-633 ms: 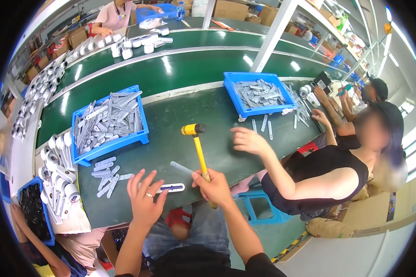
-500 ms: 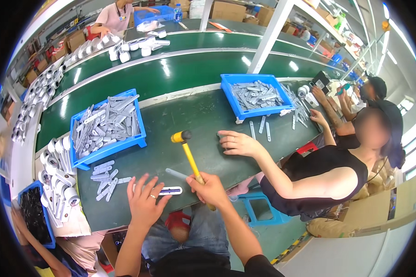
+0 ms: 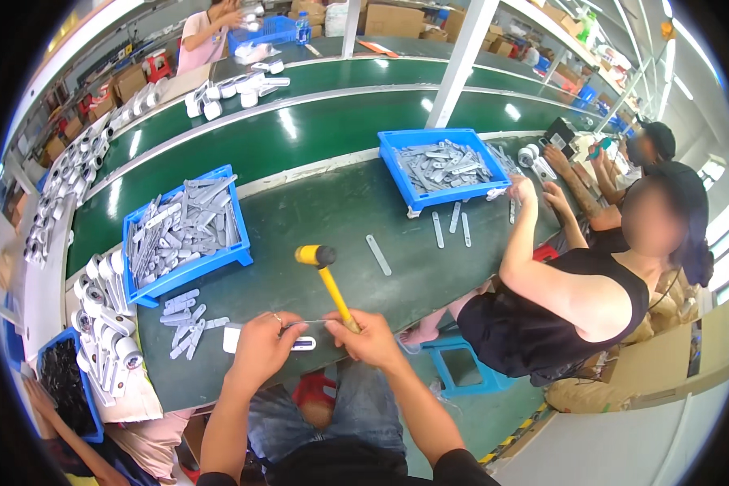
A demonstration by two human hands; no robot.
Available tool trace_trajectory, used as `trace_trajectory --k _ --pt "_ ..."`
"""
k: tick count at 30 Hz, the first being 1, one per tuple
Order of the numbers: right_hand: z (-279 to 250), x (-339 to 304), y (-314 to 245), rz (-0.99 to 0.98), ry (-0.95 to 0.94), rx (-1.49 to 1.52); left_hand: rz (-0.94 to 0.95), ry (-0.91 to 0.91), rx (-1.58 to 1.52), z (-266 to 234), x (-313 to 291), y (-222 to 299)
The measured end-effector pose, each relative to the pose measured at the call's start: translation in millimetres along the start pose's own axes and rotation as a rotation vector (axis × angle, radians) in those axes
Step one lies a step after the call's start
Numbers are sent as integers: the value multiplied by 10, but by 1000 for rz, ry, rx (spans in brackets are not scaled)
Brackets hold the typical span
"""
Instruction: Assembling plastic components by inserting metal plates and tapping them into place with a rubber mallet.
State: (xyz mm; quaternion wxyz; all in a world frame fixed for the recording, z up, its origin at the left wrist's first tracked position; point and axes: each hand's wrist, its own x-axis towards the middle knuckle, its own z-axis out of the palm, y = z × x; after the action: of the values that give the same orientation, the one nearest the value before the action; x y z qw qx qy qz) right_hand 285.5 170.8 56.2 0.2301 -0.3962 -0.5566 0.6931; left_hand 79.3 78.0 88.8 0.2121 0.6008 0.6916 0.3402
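Note:
My right hand (image 3: 368,334) is wrapped round the handle of a yellow hammer (image 3: 334,290), whose yellow-and-black head points away from me. My left hand (image 3: 266,347) pinches one end of a thin grey strip (image 3: 314,321), seen nearly edge-on. The strip's other end reaches the fingers of my right hand. Under my left hand a white handle-like piece (image 3: 304,344) with a dark slot lies near the table's front edge, partly hidden by the hand. Left of it, several loose grey strips (image 3: 188,332) lie in a small heap.
Blue trays full of grey strips stand at left (image 3: 245,253) and back right (image 3: 417,202). A lone strip (image 3: 378,255) lies mid-table. White round-headed parts (image 3: 109,324) pile up at far left. A co-worker (image 3: 575,304) sits at right, one hand by the right tray. Green conveyors (image 3: 316,121) run behind.
My left hand has closed on the grey strip and lifted it from the table. The hammer has shifted slightly. The co-worker's hand has moved to the right tray, uncovering a strip mid-table.

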Motion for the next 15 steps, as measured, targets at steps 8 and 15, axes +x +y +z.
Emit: trace_trajectory --k 8,15 --pt "-1161 95 -357 -506 770 -892 -44 270 557 -247 277 -396" --pt "-1971 516 -350 -311 714 -1243 96 435 363 -240 -41 -311"
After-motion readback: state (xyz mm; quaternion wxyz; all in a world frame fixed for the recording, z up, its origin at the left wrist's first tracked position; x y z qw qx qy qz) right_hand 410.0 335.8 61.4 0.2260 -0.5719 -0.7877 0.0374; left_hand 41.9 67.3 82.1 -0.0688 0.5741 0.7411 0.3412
